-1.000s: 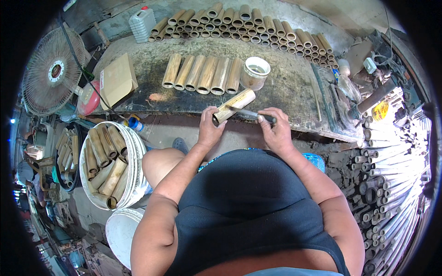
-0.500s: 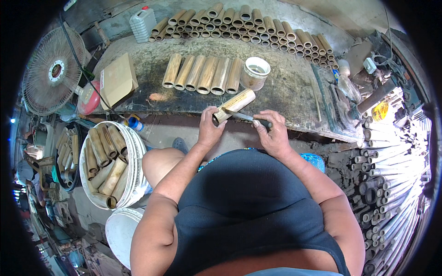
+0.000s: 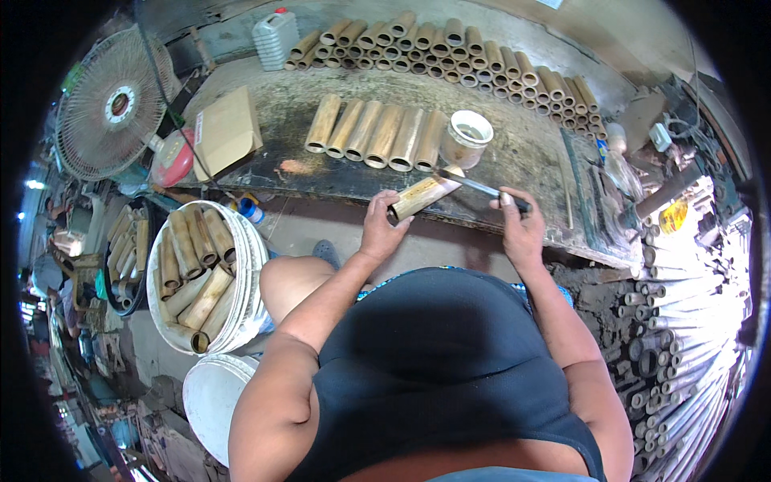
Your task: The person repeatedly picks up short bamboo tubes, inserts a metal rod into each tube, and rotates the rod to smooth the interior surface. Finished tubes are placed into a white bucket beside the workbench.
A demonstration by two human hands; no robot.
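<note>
My left hand (image 3: 384, 224) grips the near end of a bamboo tube (image 3: 420, 195), which slants up to the right over the workbench's front edge. My right hand (image 3: 522, 228) is closed round a slim tool (image 3: 475, 186) with a dark tip, a grey middle and a black handle end. Its tip lies at the tube's far end; whether it is a brush or a blade I cannot tell. Beyond the tube, several bamboo tubes (image 3: 385, 136) lie side by side, next to a white tub (image 3: 468, 138).
Many bamboo tubes (image 3: 434, 55) are stacked at the workbench's (image 3: 273, 112) back, beside a plastic jug (image 3: 275, 42). At left are a fan (image 3: 120, 104), a cardboard piece (image 3: 227, 132) and a white bucket (image 3: 255, 281) of tubes. Long poles (image 3: 683, 337) fill the right side.
The tool's tip has moved along the tube from near my left hand to the far end. My right hand has shifted right, and the whole view has shifted slightly.
</note>
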